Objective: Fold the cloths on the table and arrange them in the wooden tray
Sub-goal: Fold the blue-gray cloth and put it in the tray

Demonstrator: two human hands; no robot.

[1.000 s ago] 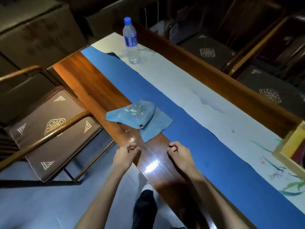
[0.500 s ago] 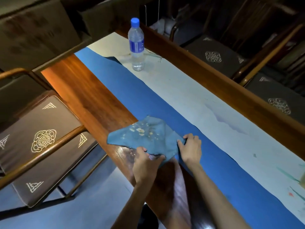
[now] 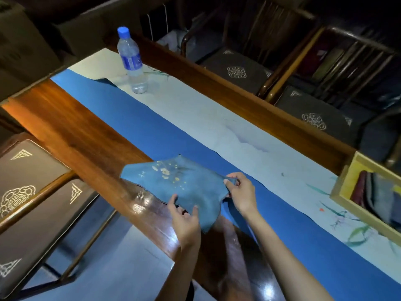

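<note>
Blue embroidered cloth [image 3: 184, 183] lies partly spread on the bench [image 3: 71, 129], straddling the wood edge and the blue runner [image 3: 152, 135]. Left hand [image 3: 185, 222] pinches its near edge; right hand [image 3: 240, 193] pinches its right corner, lifted slightly. Wooden tray [image 3: 342, 190], far right, holds folded cloths. Water bottle [image 3: 132, 61] stands upright at far end.

A single head-worn wide-angle view looks forward and steeply down, close above the desk [image 3: 71, 131] edge, with chairs beyond.
</note>
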